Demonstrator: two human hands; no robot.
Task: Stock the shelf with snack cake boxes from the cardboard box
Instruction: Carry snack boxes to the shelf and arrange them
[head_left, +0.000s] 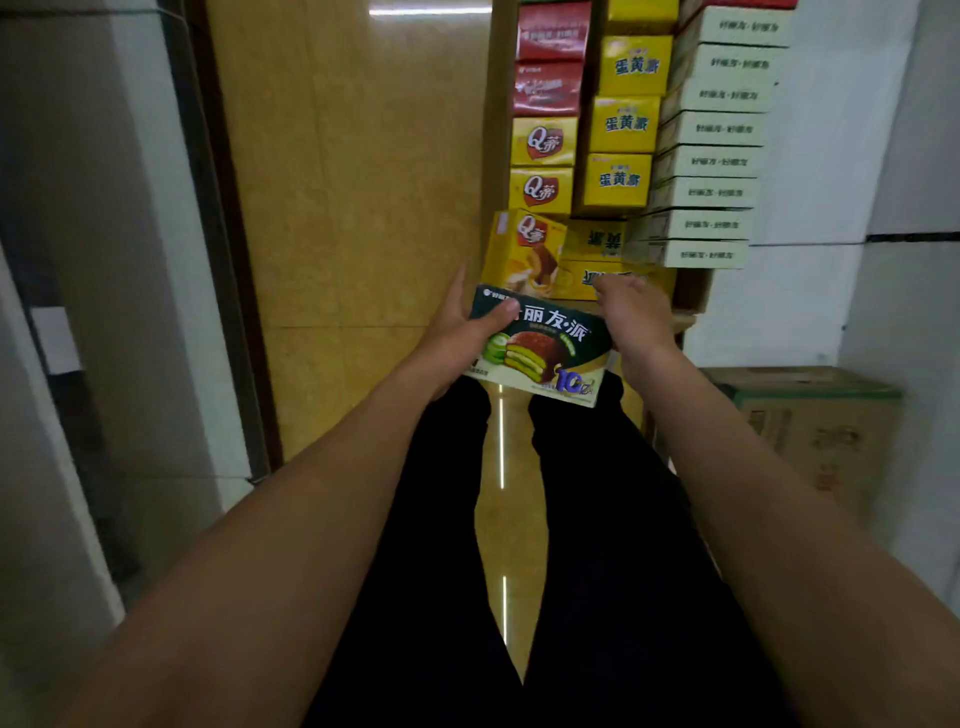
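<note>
Head view: black trousers (597, 545) fill the foreground above a yellow tiled floor (363, 208). A dark green snack cake box (540, 345) is held just in front of the knees. It is gripped at its left end by the left hand (457, 332), thumb laid across the top face. The right hand (636, 312) is set on its far right corner; its finger position cannot be told. Beyond, yellow boxes (524, 254) lie in a cardboard box (691, 301), and stacked white boxes (711, 161) are seen farther off.
</note>
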